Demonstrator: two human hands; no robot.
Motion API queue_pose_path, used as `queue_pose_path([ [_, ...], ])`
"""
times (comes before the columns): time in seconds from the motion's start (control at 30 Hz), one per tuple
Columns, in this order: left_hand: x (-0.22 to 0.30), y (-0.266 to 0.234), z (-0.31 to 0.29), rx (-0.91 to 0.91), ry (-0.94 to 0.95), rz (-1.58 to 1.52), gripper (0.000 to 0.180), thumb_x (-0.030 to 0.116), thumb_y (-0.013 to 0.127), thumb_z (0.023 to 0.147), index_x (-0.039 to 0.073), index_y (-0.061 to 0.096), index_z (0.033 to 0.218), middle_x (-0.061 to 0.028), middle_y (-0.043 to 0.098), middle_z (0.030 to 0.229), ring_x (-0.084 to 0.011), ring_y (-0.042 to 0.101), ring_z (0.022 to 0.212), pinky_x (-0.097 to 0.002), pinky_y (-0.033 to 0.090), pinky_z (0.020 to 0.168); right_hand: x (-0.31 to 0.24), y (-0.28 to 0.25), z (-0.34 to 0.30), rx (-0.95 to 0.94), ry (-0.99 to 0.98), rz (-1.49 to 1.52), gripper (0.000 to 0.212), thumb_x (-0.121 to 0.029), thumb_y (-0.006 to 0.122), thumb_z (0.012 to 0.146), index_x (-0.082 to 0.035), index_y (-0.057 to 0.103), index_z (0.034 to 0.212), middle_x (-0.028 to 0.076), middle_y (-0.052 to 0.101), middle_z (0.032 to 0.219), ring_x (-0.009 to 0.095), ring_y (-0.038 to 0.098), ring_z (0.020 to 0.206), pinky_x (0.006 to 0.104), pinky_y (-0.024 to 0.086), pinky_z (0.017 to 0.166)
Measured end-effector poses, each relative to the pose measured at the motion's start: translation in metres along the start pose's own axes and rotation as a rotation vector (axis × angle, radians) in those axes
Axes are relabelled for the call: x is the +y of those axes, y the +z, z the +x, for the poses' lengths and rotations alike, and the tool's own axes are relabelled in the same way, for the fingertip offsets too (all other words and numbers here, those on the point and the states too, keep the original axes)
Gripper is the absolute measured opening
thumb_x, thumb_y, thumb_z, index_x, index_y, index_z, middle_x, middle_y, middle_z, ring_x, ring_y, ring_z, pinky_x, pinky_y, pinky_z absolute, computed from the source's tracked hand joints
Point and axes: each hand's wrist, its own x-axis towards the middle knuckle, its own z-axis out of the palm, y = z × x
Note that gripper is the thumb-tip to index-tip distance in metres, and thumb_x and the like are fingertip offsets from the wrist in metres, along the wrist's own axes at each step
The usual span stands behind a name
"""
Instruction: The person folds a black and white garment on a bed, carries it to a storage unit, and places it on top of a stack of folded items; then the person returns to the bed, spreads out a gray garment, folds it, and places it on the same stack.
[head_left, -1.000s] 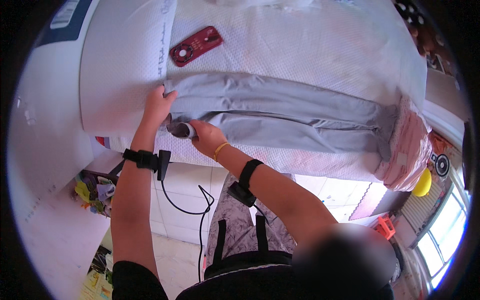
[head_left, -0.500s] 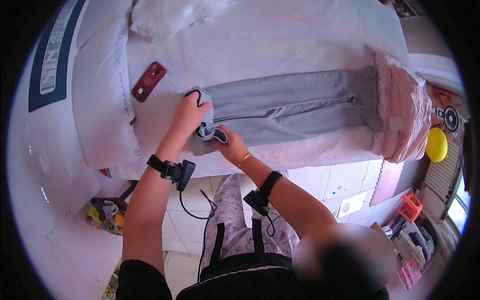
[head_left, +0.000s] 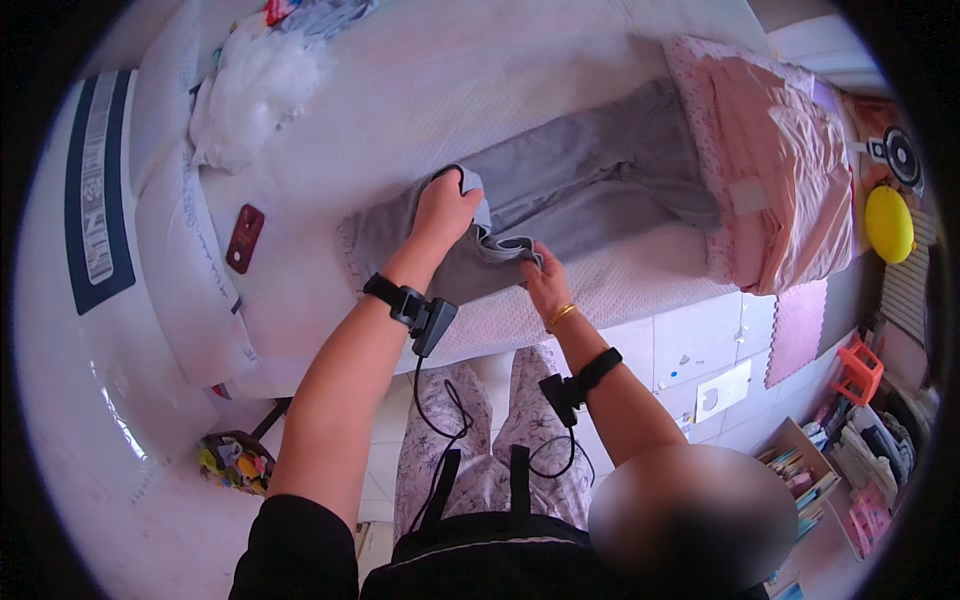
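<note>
A pair of grey trousers (head_left: 590, 150) lies across the bed, its far right end against a pink pile. My left hand (head_left: 445, 208) is closed on a dark-trimmed, lighter grey edge of the cloth, near the middle of the trousers. Lower and to the right, my right hand (head_left: 545, 282) pinches another part of that edge, close to the bed's front. Between the two hands the edge hangs in loose curves, lifted above the grey cloth beneath. Part of each hand's fingertips is hidden by the fabric.
Left on the bed (head_left: 330, 300) lies a dark red phone (head_left: 245, 239), with a white fluffy bundle (head_left: 255, 90) behind it. Folded pink fabric (head_left: 790, 170) rests at the right, beside a yellow balloon-like object (head_left: 889, 225). An orange stool (head_left: 858, 372) stands on the floor.
Both hands have moved right with the held edge, bringing it over the trousers, so grey cloth now shows left of my left hand. The view has shifted and turned.
</note>
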Motion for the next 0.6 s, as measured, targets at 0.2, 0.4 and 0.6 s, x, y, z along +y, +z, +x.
queue_pose_path([
  [0.2, 0.073, 0.059, 0.032, -0.003, 0.028, 0.043, 0.031, 0.026, 0.07, 0.086, -0.002, 0.061, 0.094, -0.0213, 0.069, 0.091, -0.0373, 0.067, 0.086, -0.0438, 0.051, 0.074, -0.037, -0.09, 0.004, 0.12, 0.165, 0.207, 0.044, -0.018, 0.057, 0.094, -0.012, 0.052, 0.138, -0.001, 0.061, 0.11, 0.012, 0.059, 0.098, 0.0326, 0.052, 0.081],
  [0.4, 0.133, 0.104, 0.075, -0.032, 0.115, -0.013, 0.031, 0.026, 0.069, 0.087, -0.003, 0.06, 0.093, -0.0223, 0.068, 0.091, -0.0388, 0.066, 0.086, -0.0441, 0.051, 0.074, -0.09, -0.152, 0.011, 0.28, 0.15, 0.312, 0.037, -0.022, 0.053, 0.095, -0.012, 0.055, 0.131, 0.001, 0.054, 0.104, 0.015, 0.053, 0.095, 0.0369, 0.05, 0.081],
  [0.6, 0.2, 0.146, 0.113, -0.069, 0.212, 0.087, 0.031, 0.024, 0.068, 0.089, -0.003, 0.063, 0.103, -0.0225, 0.07, 0.097, -0.0368, 0.068, 0.09, -0.0428, 0.052, 0.077, -0.115, -0.218, 0.026, 0.404, 0.044, 0.297, 0.039, -0.021, 0.052, 0.094, -0.01, 0.055, 0.131, 0.0, 0.053, 0.103, 0.015, 0.054, 0.094, 0.0344, 0.051, 0.077],
])
